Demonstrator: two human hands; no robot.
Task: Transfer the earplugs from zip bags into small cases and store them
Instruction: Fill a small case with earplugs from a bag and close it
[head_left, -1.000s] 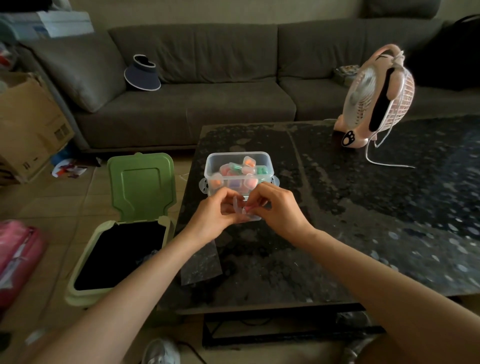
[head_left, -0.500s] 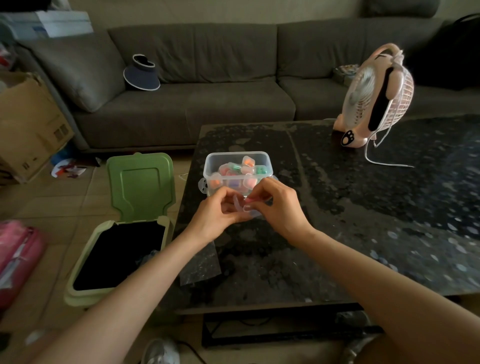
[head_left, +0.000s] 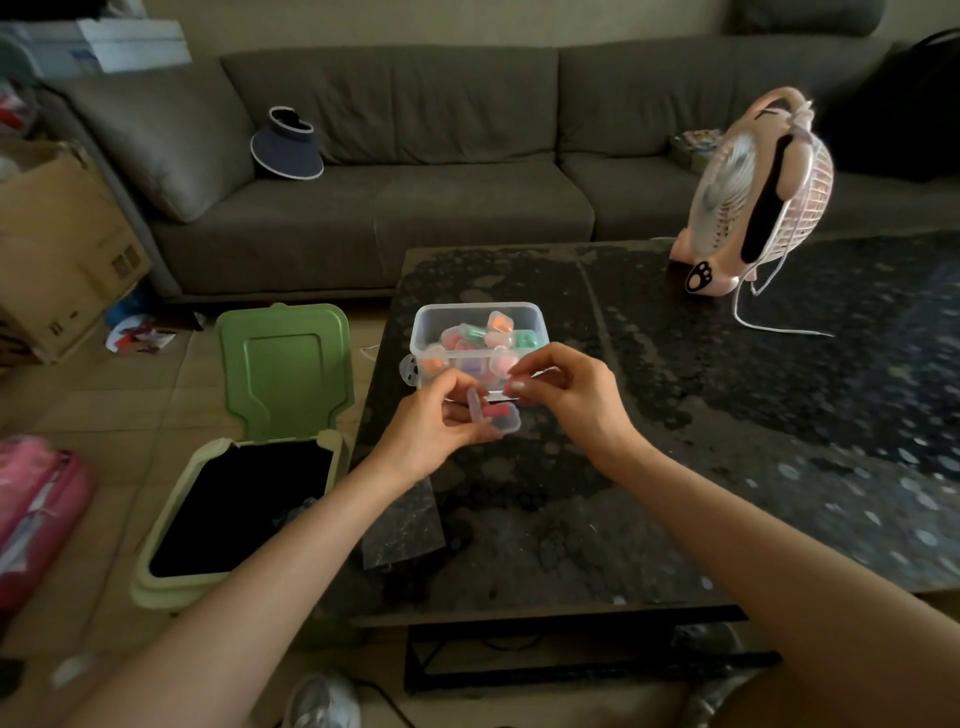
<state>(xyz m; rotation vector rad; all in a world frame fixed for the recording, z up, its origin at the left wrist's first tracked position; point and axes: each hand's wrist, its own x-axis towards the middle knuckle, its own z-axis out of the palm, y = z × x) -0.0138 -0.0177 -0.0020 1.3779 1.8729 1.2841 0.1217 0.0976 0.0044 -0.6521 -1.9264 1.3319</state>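
My left hand (head_left: 441, 423) grips a small clear case (head_left: 503, 422) that stands open, with pink earplugs lying in it. Just above the case, my right hand (head_left: 569, 395) pinches a thin clear piece between thumb and forefinger; it looks like a small zip bag (head_left: 500, 398), mostly hidden by the fingers. Both hands hover over the dark table (head_left: 675, 467), right in front of a clear storage box (head_left: 478, 310). Several small cases with orange, green and pink earplugs fill that box.
An empty clear bag (head_left: 402, 525) lies on the table's near left corner. A green bin (head_left: 171, 577) with its lid (head_left: 283, 364) up stands on the floor to the left. A pink fan (head_left: 753, 192) and its cord sit at the table's back right.
My hands have drawn slightly apart and my right hand has lifted a little. The open case with the pink earplugs now shows in my left hand.
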